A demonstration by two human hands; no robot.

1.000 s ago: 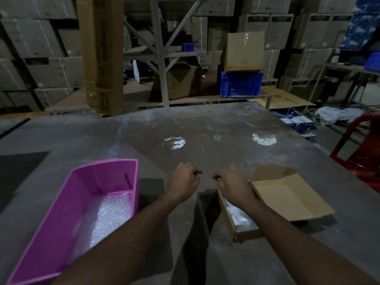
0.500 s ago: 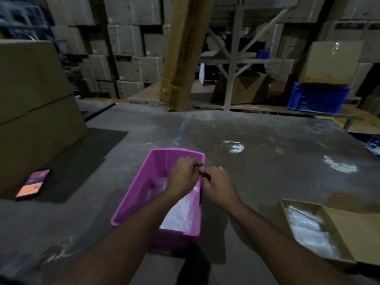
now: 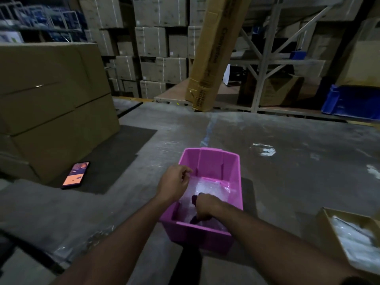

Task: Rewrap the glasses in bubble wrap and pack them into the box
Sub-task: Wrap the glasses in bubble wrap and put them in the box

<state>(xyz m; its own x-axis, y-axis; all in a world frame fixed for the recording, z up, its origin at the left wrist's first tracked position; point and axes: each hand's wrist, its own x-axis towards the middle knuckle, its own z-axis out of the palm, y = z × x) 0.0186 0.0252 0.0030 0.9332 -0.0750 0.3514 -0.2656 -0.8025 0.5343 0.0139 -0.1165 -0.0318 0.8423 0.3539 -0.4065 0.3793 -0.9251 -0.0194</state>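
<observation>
A pink plastic bin [image 3: 209,159] stands on the grey table with bubble wrap [image 3: 209,188] lying inside it. My right hand [image 3: 205,206] is down inside the bin and grips a dark pair of glasses [image 3: 194,199], whose ends stick out above and below my fist. My left hand [image 3: 173,185] hovers over the bin's left rim with its fingers curled, and nothing shows in it. At the far right sits an open cardboard box [image 3: 327,221] holding bubble-wrapped items [image 3: 357,243].
A lit phone [image 3: 76,174] lies on a dark mat to the left, in front of large stacked cartons [image 3: 51,103]. A tall carton [image 3: 211,54] leans at the table's far edge. A blue crate [image 3: 353,103] sits back right. Crumpled clear plastic [image 3: 86,241] lies near the front left.
The view swung left from the cardboard box to the pink bin. Both hands held the dark glasses over the bin; now my right hand alone has lowered them inside and my left has let go.
</observation>
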